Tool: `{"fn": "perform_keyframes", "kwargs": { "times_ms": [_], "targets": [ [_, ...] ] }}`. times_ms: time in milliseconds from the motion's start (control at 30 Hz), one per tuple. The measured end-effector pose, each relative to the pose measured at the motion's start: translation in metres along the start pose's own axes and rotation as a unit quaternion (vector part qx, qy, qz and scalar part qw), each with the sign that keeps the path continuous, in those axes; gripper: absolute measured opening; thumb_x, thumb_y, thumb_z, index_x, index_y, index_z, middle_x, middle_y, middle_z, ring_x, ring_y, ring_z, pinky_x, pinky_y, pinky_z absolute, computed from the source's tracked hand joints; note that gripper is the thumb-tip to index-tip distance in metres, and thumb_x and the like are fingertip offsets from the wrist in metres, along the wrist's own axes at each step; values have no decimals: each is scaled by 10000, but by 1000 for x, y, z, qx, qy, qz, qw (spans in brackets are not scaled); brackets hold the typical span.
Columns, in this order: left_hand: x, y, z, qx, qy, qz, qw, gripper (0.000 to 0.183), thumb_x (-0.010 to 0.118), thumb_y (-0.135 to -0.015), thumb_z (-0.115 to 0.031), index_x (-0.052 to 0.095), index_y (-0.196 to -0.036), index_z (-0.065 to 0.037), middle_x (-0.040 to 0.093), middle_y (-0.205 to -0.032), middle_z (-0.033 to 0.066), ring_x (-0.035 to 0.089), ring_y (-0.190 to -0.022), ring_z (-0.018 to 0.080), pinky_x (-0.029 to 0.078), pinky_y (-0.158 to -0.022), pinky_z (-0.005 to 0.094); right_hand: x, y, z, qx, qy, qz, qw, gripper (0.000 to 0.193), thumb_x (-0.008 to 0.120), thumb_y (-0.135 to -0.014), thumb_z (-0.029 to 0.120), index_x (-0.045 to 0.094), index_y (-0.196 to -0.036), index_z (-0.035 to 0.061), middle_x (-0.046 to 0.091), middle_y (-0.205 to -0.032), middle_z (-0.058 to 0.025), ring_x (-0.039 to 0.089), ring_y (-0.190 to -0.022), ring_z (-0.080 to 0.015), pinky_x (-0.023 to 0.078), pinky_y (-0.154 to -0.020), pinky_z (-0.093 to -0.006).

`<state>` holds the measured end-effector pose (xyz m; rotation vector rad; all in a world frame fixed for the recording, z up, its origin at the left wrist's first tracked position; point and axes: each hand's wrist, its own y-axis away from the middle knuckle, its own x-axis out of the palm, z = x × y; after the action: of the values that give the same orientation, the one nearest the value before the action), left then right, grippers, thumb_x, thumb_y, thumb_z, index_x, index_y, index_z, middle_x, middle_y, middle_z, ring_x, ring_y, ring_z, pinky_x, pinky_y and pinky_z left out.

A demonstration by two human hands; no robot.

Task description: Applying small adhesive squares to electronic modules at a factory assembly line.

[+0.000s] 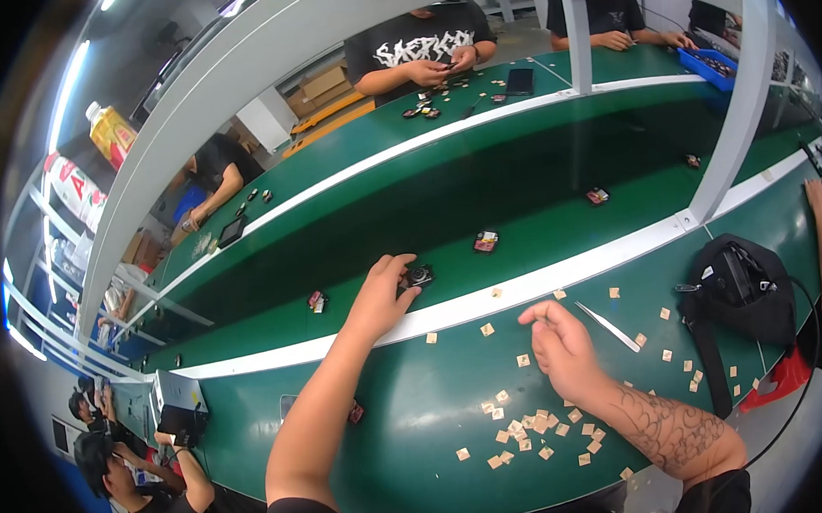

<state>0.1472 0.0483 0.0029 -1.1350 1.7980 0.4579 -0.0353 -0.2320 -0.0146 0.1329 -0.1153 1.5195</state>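
My left hand [382,299] reaches over the white rail onto the green belt. Its thumb and fingers are at either side of a small black square device [420,275] with a round part on top. My right hand [562,349] hovers above the near green table, its fingers curled in; whether anything small is pinched there is hidden. Below and beside it lie many small beige square pieces [528,424], some heaped, some scattered. White tweezers [609,327] rest to the right of that hand. Another small dark device [355,411] shows partly behind my left forearm.
More small black-and-red devices [486,241] are spaced along the belt [554,177]. A black bag [741,288] with a cable sits at the right. White frame posts [739,105] rise from the rail [522,284]. Co-workers sit across; a blue tray [710,67] stands far right.
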Motion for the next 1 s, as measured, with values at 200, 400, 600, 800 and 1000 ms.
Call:
{"fn": "perform_keyframes", "kwargs": {
  "times_ms": [200,400,600,800,1000],
  "targets": [
    [10,-7,3,20,-57,-21,998,433,800,-910,-120,673,-1313,-27,626,-1185,135,629,-1136,320,530,-1015,427,13,8,26,-40,165,39,985,175,528,-1070,41,596,-1223,-10,535,-667,-17,461,-576,-114,400,-580,-326],
    [10,-13,1,32,-19,-23,999,377,803,-876,-109,687,-1227,-37,659,-1173,142,622,-1171,334,527,-1028,433,10,5,25,-118,240,101,958,136,534,-1053,32,659,-1063,-19,620,-814,-110,573,-664,-186,458,-630,-346],
    [7,17,-48,-42,202,5,978,490,800,-923,-105,629,-1379,-52,655,-1146,79,628,-1113,184,535,-958,377,3,3,23,-112,261,124,951,153,528,-1051,29,675,-1042,-15,636,-904,-144,604,-706,-254,481,-658,-374],
    [16,59,-84,-119,614,98,774,561,535,-1143,-296,380,-1661,-147,633,-1256,102,603,-1094,165,511,-905,345,5,0,16,-148,259,138,944,169,532,-1054,40,679,-1129,2,598,-891,-159,606,-731,-298,489,-675,-403],
    [24,93,-94,-191,673,178,692,474,403,-1188,-248,388,-1655,-169,659,-1299,109,660,-1155,203,557,-921,331,7,3,31,-116,303,143,935,182,552,-1036,11,690,-1154,4,570,-921,-153,610,-763,-308,493,-703,-412]
  ]
}}
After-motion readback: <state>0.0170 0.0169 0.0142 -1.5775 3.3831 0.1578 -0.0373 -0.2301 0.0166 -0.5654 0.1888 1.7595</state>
